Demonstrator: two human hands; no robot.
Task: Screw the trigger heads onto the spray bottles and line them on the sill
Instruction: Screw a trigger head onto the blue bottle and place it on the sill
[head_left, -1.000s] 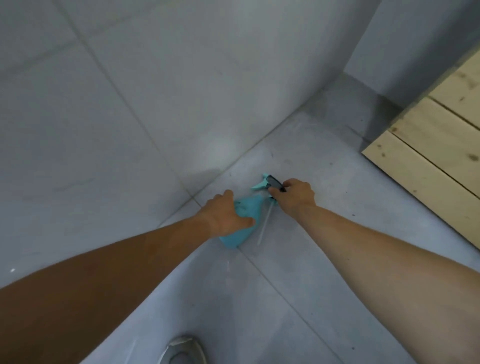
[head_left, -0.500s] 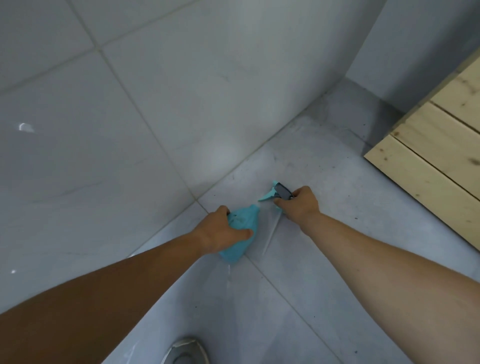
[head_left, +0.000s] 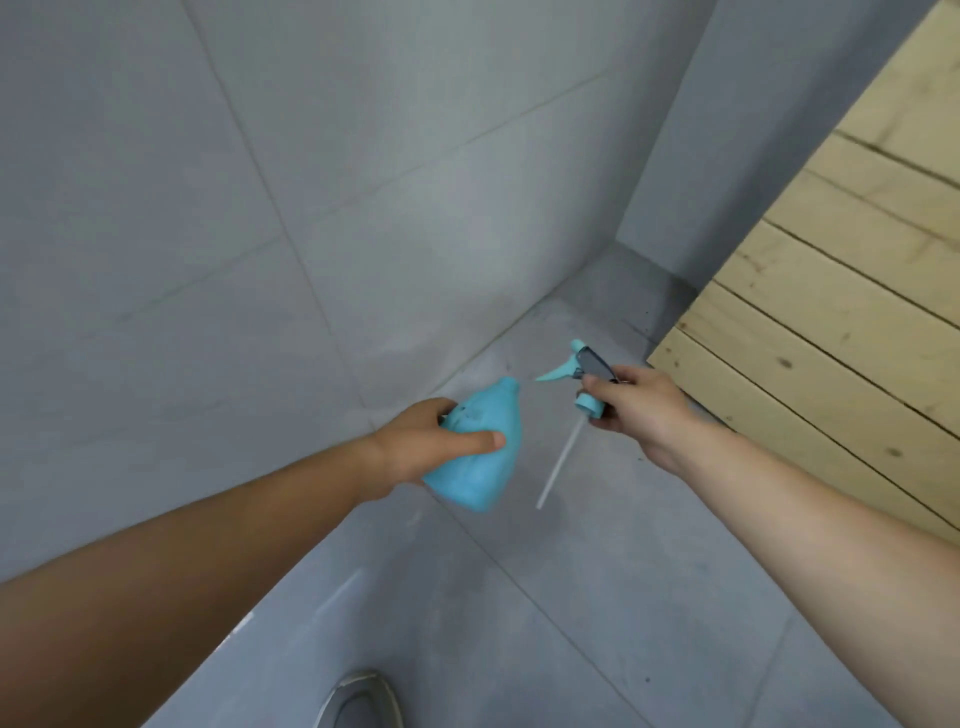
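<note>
Head view: bulbous turquoise bottle (head_left: 480, 470), trigger head (head_left: 586, 367) (slim tube (head_left: 558, 462))

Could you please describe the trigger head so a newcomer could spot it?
Start at the wooden slat panel on the right; just left of its lower corner the right hand holds the trigger head. Unlike the plain blue bottle in the left hand, it has a dark top and a thin white tube.

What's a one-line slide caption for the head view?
Left hand grips a teal spray bottle; right hand holds the detached trigger head beside it, dip tube hanging free.
</note>
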